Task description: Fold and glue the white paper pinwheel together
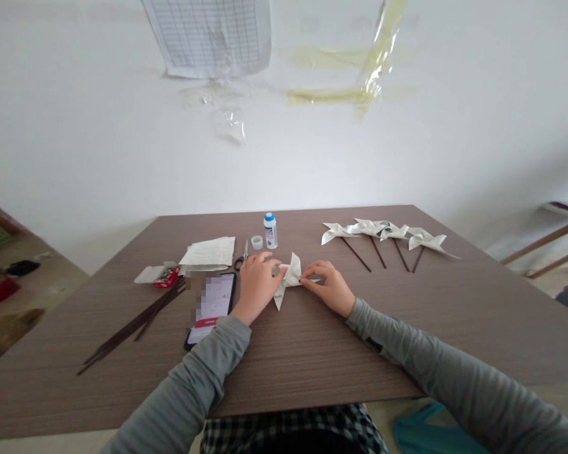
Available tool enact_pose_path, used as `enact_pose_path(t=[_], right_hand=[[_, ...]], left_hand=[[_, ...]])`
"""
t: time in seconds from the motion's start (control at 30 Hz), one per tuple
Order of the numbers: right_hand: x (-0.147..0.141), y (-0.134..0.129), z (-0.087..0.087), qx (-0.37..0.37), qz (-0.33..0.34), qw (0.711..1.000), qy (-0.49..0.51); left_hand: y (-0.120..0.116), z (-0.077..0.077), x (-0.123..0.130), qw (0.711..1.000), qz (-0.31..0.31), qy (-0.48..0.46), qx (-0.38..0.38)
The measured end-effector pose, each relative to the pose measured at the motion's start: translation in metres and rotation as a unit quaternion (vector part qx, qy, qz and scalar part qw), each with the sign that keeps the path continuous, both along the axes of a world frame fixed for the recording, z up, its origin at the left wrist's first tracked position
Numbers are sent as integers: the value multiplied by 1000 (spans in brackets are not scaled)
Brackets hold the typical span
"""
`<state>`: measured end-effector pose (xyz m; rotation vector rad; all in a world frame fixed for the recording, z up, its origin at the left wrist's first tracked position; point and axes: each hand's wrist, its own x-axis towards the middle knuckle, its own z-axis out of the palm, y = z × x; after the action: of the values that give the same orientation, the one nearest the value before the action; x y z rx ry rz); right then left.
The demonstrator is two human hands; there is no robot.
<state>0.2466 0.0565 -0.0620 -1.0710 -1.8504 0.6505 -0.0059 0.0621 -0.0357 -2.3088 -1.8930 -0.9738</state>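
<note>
A white paper pinwheel (292, 272) with pointed blades is between my hands over the middle of the table. My left hand (258, 284) grips its left side, with the thumb and fingertips on the paper. From the right, my right hand (330, 287) pinches at the pinwheel's edge. A small dark spot shows at those fingertips, too small to name. Just behind the left hand lie scissors (239, 262), partly covered by it. A white bottle with a blue cap (270, 231) stands beyond the pinwheel, beside a small clear cup (256, 242).
Finished-looking pinwheels on dark sticks (371, 227) lie at the back right. Left of my hands are a phone (213, 309), stacked white paper sheets (209, 253), an open red box (167, 275) of small pieces and a bundle of dark sticks (127, 326). A wall (123, 126) rises behind the table (303, 372).
</note>
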Motion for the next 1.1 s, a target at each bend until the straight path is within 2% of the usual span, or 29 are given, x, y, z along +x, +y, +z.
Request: enact_pose_path(t=[0.37, 0.73, 0.9, 1.1], right_hand=[[-1, -2, -2, 4, 4, 1000, -7], [-2, -4, -2, 36, 4, 999, -40], [-3, -4, -1, 35, -6, 998, -52], [-3, -4, 1, 39, -11, 998, -47]], left_hand=[[1, 7, -4, 998, -38, 23, -52], [-10, 30, 11, 989, 45, 69, -123], [-8, 24, 6, 990, 31, 57, -124], [1, 13, 3, 994, -16, -34, -100]])
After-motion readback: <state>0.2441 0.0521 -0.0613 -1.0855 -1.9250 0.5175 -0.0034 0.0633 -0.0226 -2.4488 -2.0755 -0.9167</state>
